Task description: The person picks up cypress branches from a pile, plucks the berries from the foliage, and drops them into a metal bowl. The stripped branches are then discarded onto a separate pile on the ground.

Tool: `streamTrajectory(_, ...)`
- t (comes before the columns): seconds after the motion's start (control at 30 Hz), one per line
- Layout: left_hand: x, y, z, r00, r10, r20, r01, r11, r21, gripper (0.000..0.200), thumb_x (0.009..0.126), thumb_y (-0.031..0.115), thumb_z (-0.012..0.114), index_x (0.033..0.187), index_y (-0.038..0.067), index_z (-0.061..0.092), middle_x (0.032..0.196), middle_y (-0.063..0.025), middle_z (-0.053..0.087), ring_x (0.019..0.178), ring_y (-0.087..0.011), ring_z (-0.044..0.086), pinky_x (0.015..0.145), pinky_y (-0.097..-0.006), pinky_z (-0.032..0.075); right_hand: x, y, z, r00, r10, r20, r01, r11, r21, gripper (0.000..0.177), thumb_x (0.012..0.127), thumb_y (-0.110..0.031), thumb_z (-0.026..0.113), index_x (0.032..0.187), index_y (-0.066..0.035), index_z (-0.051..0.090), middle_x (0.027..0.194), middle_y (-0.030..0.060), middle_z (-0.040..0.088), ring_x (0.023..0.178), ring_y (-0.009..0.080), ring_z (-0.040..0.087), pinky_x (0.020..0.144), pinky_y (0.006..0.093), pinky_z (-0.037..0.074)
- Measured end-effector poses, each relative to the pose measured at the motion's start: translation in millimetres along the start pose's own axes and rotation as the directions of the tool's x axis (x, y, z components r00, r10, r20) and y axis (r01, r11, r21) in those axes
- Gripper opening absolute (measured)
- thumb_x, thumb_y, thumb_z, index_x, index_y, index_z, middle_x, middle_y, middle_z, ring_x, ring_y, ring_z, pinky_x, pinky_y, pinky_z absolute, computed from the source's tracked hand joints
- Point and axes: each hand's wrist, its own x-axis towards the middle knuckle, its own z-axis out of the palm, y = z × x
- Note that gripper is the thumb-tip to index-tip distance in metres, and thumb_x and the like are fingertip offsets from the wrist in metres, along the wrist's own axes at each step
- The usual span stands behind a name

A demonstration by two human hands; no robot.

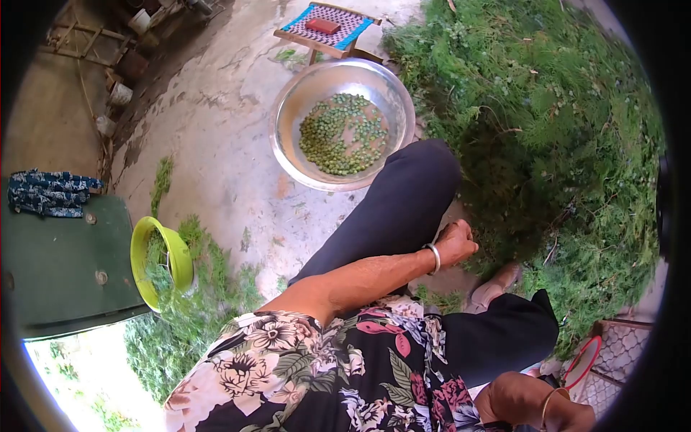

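My left hand (457,243), with a silver bangle (434,258) at the wrist, is over the gap between my legs. Its fingers are curled closed, and whatever they may hold is hidden. Close by on the right lies a big heap of green, feathery cut branches (533,79). My right hand (576,416) is at the lower right edge of view, past a thin bangle (548,409); its fingers do not show. Beyond my knee stands a wide metal basin (286,108) with many small round green berries (338,137) in it.
Behind the basin is a low woven stool (353,27) bearing a small red box (322,26). To the left are a yellow-green tub (183,259) tipped on its side, loose sprigs (209,288) and a dark green surface (65,252) with a patterned cloth (47,193).
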Motion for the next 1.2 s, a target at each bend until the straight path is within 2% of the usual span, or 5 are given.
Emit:
streamTrajectory(0.77, 11, -29, 14, 0.996, 0.081, -0.045, -0.074, 0.989, 0.131, 0.022, 0.067, 0.019, 0.069, 0.076, -0.002, 0.068, 0.068, -0.0177, 0.065, 0.063, -0.0223, 0.064, 0.064, -0.0334, 0.051, -20, -28, -8, 0.999, 0.030, 0.029, -0.030, 1.000, 0.002, 0.019, 0.078, -0.016, 0.057, 0.085, -0.001, 0.065, 0.057, 0.0121, 0.060, 0.055, 0.0202, 0.064, 0.046, 0.0290, 0.053)
streamTrajectory(0.83, 9, -14, 2, 0.991, -0.056, 0.125, 0.049, 0.997, 0.054, 0.022, 0.073, 0.015, 0.068, 0.079, -0.007, 0.067, 0.064, -0.0093, 0.063, 0.059, -0.0125, 0.058, 0.055, -0.0300, 0.048, -35, -38, -14, 0.997, 0.078, 0.026, -0.079, 0.997, 0.015, 0.017, 0.077, -0.015, 0.057, 0.085, -0.002, 0.066, 0.056, 0.0119, 0.060, 0.054, 0.0200, 0.064, 0.045, 0.0288, 0.053)
streamTrajectory(0.97, 19, 13, -12, 0.981, -0.133, 0.142, 0.135, 0.991, -0.007, 0.021, 0.078, 0.011, 0.065, 0.085, -0.009, 0.063, 0.067, -0.0090, 0.062, 0.054, -0.0127, 0.056, 0.045, -0.0256, 0.043, -79, -33, -26, 0.972, 0.225, -0.069, -0.224, 0.974, 0.024, 0.028, 0.081, -0.019, 0.060, 0.096, 0.005, 0.060, 0.065, 0.0148, 0.062, 0.060, 0.0226, 0.066, 0.050, 0.0318, 0.055)
streamTrajectory(1.1, 48, 22, -12, 0.970, -0.130, 0.205, 0.135, 0.991, -0.011, 0.024, 0.077, 0.013, 0.066, 0.088, -0.008, 0.064, 0.068, -0.0083, 0.062, 0.055, -0.0121, 0.055, 0.046, -0.0250, 0.043, -138, -16, -38, 0.780, 0.483, -0.398, -0.502, 0.862, 0.065, 0.053, 0.084, -0.029, 0.066, 0.112, 0.014, 0.052, 0.079, 0.0188, 0.066, 0.070, 0.0252, 0.067, 0.060, 0.0345, 0.056)
streamTrajectory(1.2, 68, 24, 4, 0.970, 0.015, 0.242, -0.077, 0.965, 0.249, 0.030, 0.076, 0.017, 0.068, 0.093, -0.007, 0.064, 0.073, -0.0123, 0.064, 0.061, -0.0172, 0.060, 0.055, -0.0285, 0.048, -154, 1, -47, 0.346, 0.600, -0.721, -0.654, 0.706, 0.274, 0.055, 0.077, -0.035, 0.071, 0.106, 0.010, 0.058, 0.075, 0.0164, 0.066, 0.070, 0.0200, 0.066, 0.061, 0.0278, 0.053)
